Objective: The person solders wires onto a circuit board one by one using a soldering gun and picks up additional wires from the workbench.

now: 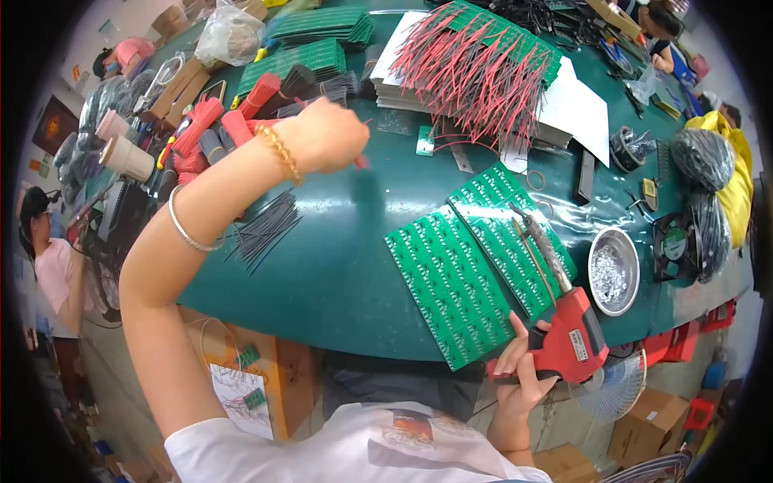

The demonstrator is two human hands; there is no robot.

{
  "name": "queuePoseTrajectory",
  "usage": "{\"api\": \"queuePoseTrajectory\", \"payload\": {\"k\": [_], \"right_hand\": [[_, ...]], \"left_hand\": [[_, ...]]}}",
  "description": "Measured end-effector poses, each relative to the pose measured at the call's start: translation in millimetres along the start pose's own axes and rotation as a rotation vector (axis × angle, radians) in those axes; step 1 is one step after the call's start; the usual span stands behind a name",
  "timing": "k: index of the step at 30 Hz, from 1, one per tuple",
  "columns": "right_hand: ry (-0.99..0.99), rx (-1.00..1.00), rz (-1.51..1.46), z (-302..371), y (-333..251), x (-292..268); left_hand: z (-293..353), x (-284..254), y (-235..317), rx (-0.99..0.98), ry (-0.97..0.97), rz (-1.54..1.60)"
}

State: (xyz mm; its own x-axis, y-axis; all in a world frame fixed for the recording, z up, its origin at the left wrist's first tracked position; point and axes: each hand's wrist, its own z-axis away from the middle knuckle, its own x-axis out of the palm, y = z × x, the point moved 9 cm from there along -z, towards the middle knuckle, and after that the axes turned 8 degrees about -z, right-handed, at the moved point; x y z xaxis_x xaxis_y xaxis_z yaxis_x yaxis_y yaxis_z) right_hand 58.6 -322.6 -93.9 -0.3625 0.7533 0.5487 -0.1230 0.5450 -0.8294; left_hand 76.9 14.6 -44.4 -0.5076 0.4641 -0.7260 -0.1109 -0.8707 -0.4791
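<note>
My right hand [522, 366] grips a red soldering gun [578, 334] by its handle, its metal tip pointing away over two green circuit board panels [447, 286] that lie side by side and partly overlap. Raised over the table, my left hand [332, 135] is closed. Short red wire ends [361, 162] stick out from it; the rest is hidden in the fingers. Bundles of red wires [197, 125] and dark wires [322, 87] lie beyond and left of that hand. Loose dark wires [266, 229] are spread on the table below the left forearm.
A circuit board panel with many red and black wires [475, 72] rests on a white stack at the back. Stacked green boards [322, 28] stand far left. At right are a bowl of small bits [613, 270], a black fan [675, 245] and a yellow bag [729, 169]. Other people sit nearby.
</note>
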Motion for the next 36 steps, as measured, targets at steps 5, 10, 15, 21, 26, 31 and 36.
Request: {"api": "queuePoseTrajectory", "payload": {"k": [5,10,15,21,26,31,36], "right_hand": [[-0.019,-0.019,0.01,-2,1,4],[-0.005,0.004,0.044,-4,-4,-3],[0.032,0.025,0.245,-1,-24,3],[-0.073,-0.004,0.551,6,-45,-12],[-0.359,0.014,0.861,-11,-72,12],[0.117,-0.061,0.567,14,-35,-13],[-0.061,0.333,0.475,3,11,34]], "left_hand": [[-3,37,23,0.041,-0.008,0.079],[31,24,24,0.035,0.256,0.689],[64,68,54,-0.083,0.272,1.576],[84,86,62,-0.26,0.461,1.66],[72,88,65,-0.26,0.422,1.588],[66,70,70,-0.257,0.51,1.482],[74,66,68,-0.273,0.626,1.432]]}}
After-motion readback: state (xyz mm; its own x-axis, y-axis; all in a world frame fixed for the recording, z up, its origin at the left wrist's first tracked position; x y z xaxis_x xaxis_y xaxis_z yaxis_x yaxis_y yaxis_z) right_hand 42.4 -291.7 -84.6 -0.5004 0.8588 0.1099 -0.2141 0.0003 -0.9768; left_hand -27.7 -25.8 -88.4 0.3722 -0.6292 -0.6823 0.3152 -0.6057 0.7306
